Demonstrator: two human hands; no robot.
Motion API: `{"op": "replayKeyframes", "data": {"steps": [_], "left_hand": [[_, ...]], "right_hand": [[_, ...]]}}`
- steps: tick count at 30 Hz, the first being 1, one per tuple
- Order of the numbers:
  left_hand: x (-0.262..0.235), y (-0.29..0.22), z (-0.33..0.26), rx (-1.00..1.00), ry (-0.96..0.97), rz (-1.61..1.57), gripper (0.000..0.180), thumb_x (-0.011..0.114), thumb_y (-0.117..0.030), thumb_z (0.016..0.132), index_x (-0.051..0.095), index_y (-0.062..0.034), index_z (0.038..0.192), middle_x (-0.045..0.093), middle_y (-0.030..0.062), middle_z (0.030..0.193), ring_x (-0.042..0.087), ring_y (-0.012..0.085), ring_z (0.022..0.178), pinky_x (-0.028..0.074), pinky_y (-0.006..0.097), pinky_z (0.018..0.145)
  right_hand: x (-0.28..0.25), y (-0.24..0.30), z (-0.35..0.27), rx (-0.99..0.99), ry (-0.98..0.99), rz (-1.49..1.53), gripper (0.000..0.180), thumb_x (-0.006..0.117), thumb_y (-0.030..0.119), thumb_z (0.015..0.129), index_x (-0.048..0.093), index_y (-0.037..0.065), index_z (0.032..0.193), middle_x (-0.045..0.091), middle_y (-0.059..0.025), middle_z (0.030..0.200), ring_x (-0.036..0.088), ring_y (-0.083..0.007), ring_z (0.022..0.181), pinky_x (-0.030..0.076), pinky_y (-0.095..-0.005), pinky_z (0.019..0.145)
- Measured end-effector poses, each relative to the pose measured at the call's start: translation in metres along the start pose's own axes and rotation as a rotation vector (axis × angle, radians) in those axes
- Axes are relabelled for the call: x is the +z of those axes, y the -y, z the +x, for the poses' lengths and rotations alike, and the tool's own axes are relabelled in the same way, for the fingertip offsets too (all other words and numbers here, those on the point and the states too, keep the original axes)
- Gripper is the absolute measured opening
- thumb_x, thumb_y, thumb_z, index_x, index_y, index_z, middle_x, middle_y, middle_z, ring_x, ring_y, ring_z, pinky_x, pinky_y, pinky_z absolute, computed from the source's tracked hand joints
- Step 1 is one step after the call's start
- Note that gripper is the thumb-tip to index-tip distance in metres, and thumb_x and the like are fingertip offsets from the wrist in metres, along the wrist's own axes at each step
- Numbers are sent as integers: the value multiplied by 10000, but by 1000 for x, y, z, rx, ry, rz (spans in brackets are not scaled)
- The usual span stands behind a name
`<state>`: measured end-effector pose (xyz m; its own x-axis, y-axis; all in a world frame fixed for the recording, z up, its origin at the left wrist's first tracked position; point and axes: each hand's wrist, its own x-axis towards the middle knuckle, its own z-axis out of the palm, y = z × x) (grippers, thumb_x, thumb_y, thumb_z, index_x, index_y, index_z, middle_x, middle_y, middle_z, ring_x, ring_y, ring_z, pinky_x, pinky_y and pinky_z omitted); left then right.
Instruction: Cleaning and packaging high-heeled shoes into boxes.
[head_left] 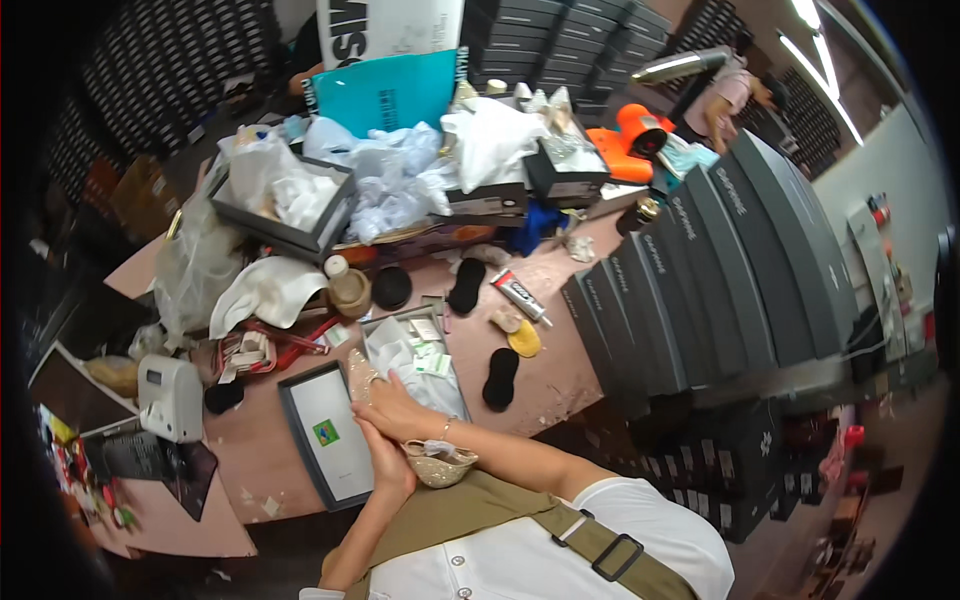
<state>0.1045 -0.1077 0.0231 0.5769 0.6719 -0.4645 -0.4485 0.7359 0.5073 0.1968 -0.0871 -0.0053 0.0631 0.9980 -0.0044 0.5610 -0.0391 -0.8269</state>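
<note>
A glittery gold pointed shoe (440, 470) is held low in front of my body, its toe pointing away from me and its heel end near my apron. My right hand (400, 408) lies across the shoe's middle with its fingers curled over it. Along the near left side my left hand (388, 462) grips the same shoe; part of its fingers is hidden. Just beyond the hands sits a shoebox (463, 400) lined with white tissue and small white-and-green packets (432, 362). To the left lies a dark-rimmed box lid (290, 400), its white inside bearing a green sticker.
Black brush-like pads (500, 380), a glue tube (522, 297) and a yellow sponge (524, 340) lie on the pink table. Tall stacks of grey shoeboxes (760, 250) border the right. Tissue-filled boxes (330, 225) and an orange heat gun (625, 150) stand behind. Another person (720, 105) is at the far right.
</note>
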Motion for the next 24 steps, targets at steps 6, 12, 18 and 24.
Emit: {"op": "replayKeyframes", "data": {"steps": [6, 12, 18, 24], "left_hand": [[8, -13, -18, -19, 86, 63, 747, 261, -645, 922, 258, -94, 1426, 372, 99, 1409, 379, 228, 1282, 323, 370, 1060], [-18, -55, 33, -72, -91, 274, 649, 391, -595, 922, 408, -75, 1309, 547, 95, 1065, 536, 217, 984, 464, 363, 878], [-26, -57, 29, -52, -142, 334, 555, 378, -545, 950, 446, -65, 1220, 555, 95, 977, 564, 200, 861, 496, 340, 779], [-18, -48, 11, 64, -100, 357, 491, 333, -488, 981, 426, -79, 1237, 561, 99, 938, 589, 183, 784, 537, 332, 652]], "right_hand": [[-38, 38, -27, 80, 34, -63, 626, 364, 503, 938, 546, -93, 1001, 511, -311, 1096, 454, -417, 1114, 245, -555, 1014], [-4, 51, -41, 5, -1, -80, 760, 342, 569, 925, 499, -155, 1091, 503, -320, 1103, 453, -432, 1097, 238, -567, 1007], [-7, 47, -43, 15, 157, 5, 740, 304, 561, 944, 493, -146, 1051, 505, -309, 1063, 474, -425, 1038, 292, -497, 952], [-56, 41, -74, -170, 558, 412, 667, 300, 489, 974, 387, -85, 1302, 343, -270, 1375, 290, -361, 1313, 231, -389, 1079]]}}
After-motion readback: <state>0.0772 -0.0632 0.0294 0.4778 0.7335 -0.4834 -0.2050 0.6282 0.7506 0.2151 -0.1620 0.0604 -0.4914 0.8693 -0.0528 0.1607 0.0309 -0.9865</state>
